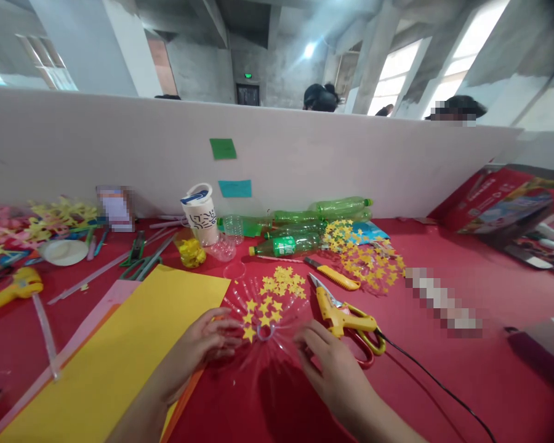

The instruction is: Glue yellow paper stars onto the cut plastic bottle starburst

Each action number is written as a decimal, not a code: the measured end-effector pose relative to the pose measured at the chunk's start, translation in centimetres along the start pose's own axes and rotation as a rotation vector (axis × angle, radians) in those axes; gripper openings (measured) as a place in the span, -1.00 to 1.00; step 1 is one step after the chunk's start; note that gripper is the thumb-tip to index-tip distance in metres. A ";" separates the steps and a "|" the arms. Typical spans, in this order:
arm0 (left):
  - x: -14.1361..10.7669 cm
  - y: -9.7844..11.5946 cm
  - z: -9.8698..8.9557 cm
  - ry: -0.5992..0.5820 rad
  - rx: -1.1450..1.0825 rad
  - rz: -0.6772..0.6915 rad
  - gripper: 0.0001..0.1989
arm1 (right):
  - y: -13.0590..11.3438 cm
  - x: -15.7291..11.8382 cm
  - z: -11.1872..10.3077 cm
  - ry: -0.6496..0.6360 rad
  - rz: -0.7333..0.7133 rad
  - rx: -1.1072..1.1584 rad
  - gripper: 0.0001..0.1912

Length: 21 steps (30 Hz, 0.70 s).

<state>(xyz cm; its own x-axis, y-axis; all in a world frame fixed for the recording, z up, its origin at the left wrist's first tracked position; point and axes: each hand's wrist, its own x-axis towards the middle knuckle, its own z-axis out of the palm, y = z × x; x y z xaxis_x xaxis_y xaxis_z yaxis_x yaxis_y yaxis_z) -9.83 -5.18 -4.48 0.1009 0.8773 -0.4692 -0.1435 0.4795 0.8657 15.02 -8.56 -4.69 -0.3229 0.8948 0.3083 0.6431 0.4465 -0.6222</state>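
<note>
A clear plastic bottle piece, cut into strips that fan out like a flower (264,333), lies on the red tabletop between my hands. Small yellow stars (264,312) sit on its upper left strips, and a denser star cluster (284,283) is just behind. At the left edge of the strips is my left hand (212,338), its fingers stretched and apart. My right hand (325,363) hovers by the right edge, fingers loosely bent and slightly blurred, with nothing visible in them. Right of the plastic, a yellow glue gun (344,317) rests over scissors (364,351).
Yellow paper sheets (133,332) cover the left side. Behind stand green bottles (300,240), a white cup (202,215) and a star-covered plastic piece (369,264). A yellow utility knife (337,275) lies near the scissors. The glue gun's black cord (434,372) runs right.
</note>
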 end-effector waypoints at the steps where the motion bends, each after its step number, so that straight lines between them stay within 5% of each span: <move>1: 0.1 -0.1 -0.2 0.001 0.014 0.010 -0.55 | 0.0 -0.1 -0.1 -0.007 -0.007 -0.002 -0.77; 9: 0.8 0.0 -0.9 0.028 0.196 0.168 -0.68 | -1.2 -0.4 -1.2 -0.074 -0.111 -0.141 -0.75; 13: 0.8 0.3 -1.0 0.076 0.234 0.201 -0.64 | -1.3 0.1 -3.5 0.045 -0.177 -0.165 -0.77; 17: 0.1 1.0 -1.0 0.291 0.294 0.359 -0.61 | 0.8 4.0 -7.0 0.161 -0.039 -0.253 -0.86; 21: -1.4 2.7 1.5 0.435 0.277 0.487 -0.70 | 4.7 10.8 -7.1 -0.122 0.038 -0.475 -0.88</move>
<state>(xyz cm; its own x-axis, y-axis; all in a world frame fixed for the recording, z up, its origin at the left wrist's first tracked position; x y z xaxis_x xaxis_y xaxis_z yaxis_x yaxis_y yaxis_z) -8.92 -5.16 -1.27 -0.3220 0.9467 0.0053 0.1891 0.0589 0.9802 19.45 3.18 0.82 -0.3535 0.9164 0.1878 0.8924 0.3905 -0.2259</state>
